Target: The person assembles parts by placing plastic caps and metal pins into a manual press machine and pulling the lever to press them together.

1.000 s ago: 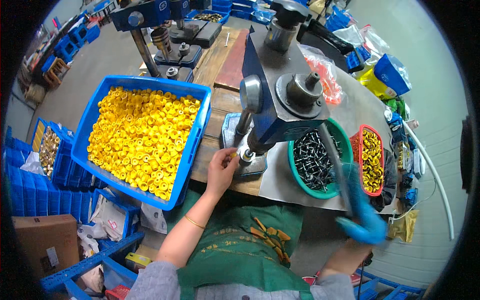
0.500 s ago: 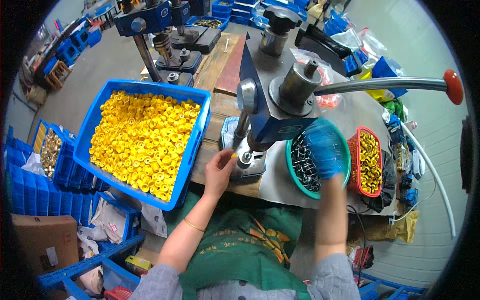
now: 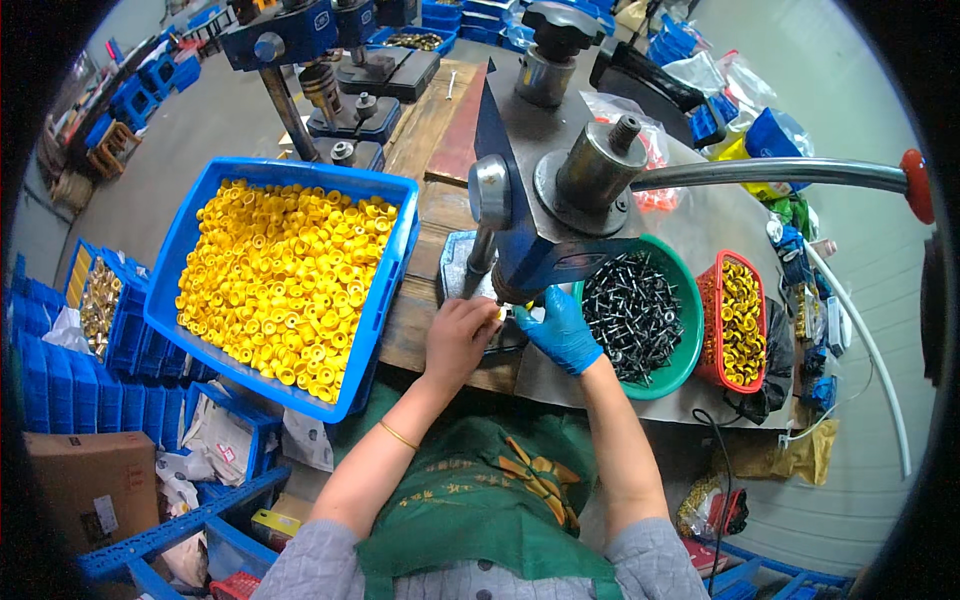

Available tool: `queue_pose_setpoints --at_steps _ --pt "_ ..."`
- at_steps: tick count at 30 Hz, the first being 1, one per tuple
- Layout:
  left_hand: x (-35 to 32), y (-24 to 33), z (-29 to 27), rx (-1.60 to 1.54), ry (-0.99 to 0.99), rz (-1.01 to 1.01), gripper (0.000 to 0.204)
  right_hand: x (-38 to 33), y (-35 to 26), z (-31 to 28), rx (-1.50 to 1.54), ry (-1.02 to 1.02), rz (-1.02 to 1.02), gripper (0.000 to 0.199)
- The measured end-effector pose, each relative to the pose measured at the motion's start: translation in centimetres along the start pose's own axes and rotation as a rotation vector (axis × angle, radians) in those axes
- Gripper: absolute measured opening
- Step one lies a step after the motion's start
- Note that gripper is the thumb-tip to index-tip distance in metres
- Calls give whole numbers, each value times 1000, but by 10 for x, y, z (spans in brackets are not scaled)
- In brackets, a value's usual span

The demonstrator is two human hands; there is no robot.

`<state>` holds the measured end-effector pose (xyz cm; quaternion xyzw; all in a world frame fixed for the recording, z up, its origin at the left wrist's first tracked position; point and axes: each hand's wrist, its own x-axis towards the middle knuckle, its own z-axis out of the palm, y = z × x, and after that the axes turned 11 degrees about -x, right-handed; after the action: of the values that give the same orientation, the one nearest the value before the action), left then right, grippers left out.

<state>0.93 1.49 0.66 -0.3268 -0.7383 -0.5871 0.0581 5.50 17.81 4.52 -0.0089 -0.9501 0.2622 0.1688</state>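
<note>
Under the head of a blue hand press (image 3: 560,262), both my hands meet at its small base. My bare left hand (image 3: 458,340) is closed, its fingertips pinching a small yellow cap that shows only in part. My right hand (image 3: 563,332), in a blue glove, comes in from the other side with thumb and fingers pinched together; what they hold is hidden. To the left stands a blue tray (image 3: 398,285) heaped with yellow caps (image 3: 285,280). Just right of my gloved hand is a green bowl (image 3: 686,340) of dark metal screw-like pieces (image 3: 632,312).
A steel press lever (image 3: 780,172) with a red knob (image 3: 917,187) reaches out over the right side. Beyond the bowl is a red basket (image 3: 712,335) of yellow-and-dark parts. More presses (image 3: 365,115) stand at the back left, and stacked blue crates (image 3: 100,400) at far left.
My gloved right hand has moved left from over the green bowl to the press base, beside my left hand. My left hand has shifted slightly right, toward the base's middle.
</note>
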Motion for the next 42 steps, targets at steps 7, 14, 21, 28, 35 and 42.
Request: queue_pose_setpoints --at_steps 7,14,21,28,35,42 --pt "-7 14 -17 39 53 -82 24 11 15 5 -300 -268 -161 35" --pt "1 55 -62 22 87 -2 22 26 -3 13 23 -339 -98 28" --pt "20 29 -166 380 27 -79 19 7 17 37 181 -343 104 34" --pt "14 -10 -177 380 -331 -72 15 89 -60 -162 626 508 541 22" --pt "32 -21 -159 478 -502 -68 10 -8 -100 -269 329 271 1 37" --pt "32 -27 -166 483 -523 -84 17 -85 -53 -167 215 -445 468 89"
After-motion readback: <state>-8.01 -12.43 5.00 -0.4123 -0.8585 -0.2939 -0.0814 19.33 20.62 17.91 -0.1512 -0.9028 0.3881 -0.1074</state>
